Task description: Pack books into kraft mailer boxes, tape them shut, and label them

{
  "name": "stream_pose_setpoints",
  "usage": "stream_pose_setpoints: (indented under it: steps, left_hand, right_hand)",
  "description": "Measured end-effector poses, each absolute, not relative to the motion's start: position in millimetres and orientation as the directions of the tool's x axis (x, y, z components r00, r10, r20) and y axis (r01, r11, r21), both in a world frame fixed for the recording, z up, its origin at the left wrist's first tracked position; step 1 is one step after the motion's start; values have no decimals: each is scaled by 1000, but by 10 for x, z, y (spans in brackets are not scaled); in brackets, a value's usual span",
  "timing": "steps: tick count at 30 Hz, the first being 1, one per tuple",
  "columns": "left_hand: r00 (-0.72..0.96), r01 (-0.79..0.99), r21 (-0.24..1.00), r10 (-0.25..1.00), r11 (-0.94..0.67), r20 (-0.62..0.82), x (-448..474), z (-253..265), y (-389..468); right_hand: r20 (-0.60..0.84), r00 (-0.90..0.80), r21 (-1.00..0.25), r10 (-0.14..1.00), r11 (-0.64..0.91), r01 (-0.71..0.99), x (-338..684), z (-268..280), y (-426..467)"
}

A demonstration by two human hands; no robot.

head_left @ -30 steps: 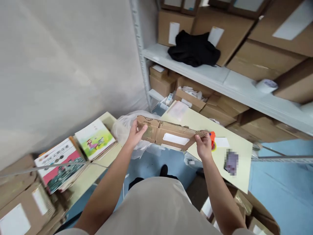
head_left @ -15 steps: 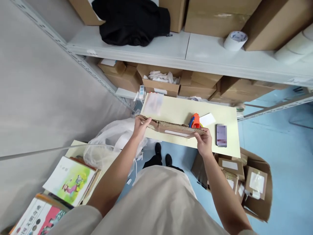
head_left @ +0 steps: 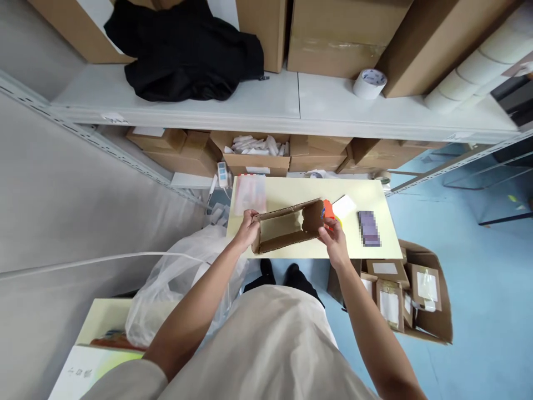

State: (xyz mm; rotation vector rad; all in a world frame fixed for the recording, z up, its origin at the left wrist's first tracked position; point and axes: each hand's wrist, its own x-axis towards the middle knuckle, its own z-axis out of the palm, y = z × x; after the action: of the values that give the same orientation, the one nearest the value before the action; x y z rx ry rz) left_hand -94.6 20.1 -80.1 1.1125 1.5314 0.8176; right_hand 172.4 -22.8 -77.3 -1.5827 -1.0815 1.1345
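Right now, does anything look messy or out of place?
Yes. A crumpled black garment lies dumped on the shelf among the neat cardboard boxes. The small box held open by both hands over the table looks fine.

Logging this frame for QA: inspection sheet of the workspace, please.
Surface: pale yellow table, mostly bare at the left.
Job's things: brown carton opened into a tube, held above the table's near edge.
Clutter: orange tape dispenser, white card, phone, clear packet.
Grippers: left hand grips the carton's left end, right hand its right end.
Cables: white cord across the left; power strip behind the table.
Surroundings: shelf with boxes, black cloth, tape roll; plastic bag; floor box of parcels.
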Motion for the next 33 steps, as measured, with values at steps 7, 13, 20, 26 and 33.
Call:
stream_pose_setpoints:
  steps: [7, 13, 20, 26, 33]
  left_hand:
    - [-198, 528, 739, 907, 418, -371, -1006, -717, 427]
    - [114, 298, 940, 971, 169, -211, -1217, -703, 43]
    - [456, 595, 764, 888, -248, -66, -1285, -777, -139]
    - [359, 609, 758, 933, -234, 0, -1181, -779, -87]
    - [132, 375, 924, 991, -75, 27, -1086, -919, -64]
  right_hand:
    - [-192, 112, -719, 975, -218, 660, 1813, -613, 3]
    - [-37, -164, -684, 986, 95, 723, 1872, -658, -76]
    - [-23, -553, -615, 833, 425, 665, 2144, -773, -1]
    - [195, -360, -648, 912, 396, 651, 2139, -817, 46]
    - [55, -464, -686, 884, 371, 626, 2107, -869, 115]
